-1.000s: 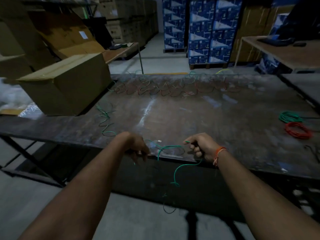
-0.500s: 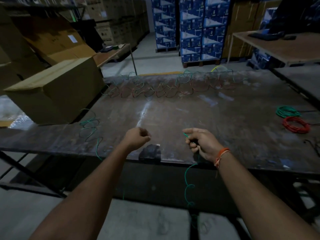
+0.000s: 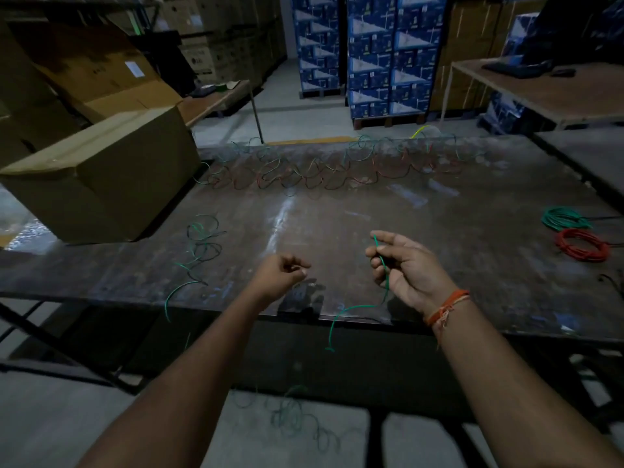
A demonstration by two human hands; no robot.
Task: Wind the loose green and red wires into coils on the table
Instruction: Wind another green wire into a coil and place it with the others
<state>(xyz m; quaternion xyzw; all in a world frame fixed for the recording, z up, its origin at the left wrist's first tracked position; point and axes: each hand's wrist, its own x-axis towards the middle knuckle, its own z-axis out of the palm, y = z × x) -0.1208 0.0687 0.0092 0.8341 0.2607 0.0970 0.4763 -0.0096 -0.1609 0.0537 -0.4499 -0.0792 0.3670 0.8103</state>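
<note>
From the head view, my right hand (image 3: 403, 270) is raised over the near edge of the tabletop (image 3: 337, 224), palm turned toward me. Its fingers (image 3: 378, 256) and thumb pinch a green wire (image 3: 383, 265) close to its end; the tip sticks up just above my thumb. From the pinch the wire runs down across my palm, bends left along the tabletop's front edge and drops off it, with its lower part hanging in front of the dark underside. An orange thread band (image 3: 447, 307) sits on that wrist.

My left hand (image 3: 283, 275) hovers just left of the right one, over the same near edge. Its fingers are curled in with the thumb against them; I cannot tell whether they hold any wire.

To the left, another loose green wire (image 3: 201, 241) lies in untidy loops on the tabletop, near a large cardboard box (image 3: 101, 184), and one end curves over the front edge. Along the far side a long tangle of green and red wires (image 3: 320, 170) stretches across the tabletop. At the right edge lie two finished coils: a green coil (image 3: 564, 219) and, just in front of it and touching or nearly so, a red coil (image 3: 582, 244). More thin wire (image 3: 293, 417) is heaped on the floor below my arms. Stacks of blue cartons (image 3: 371, 52) stand in the background.
</note>
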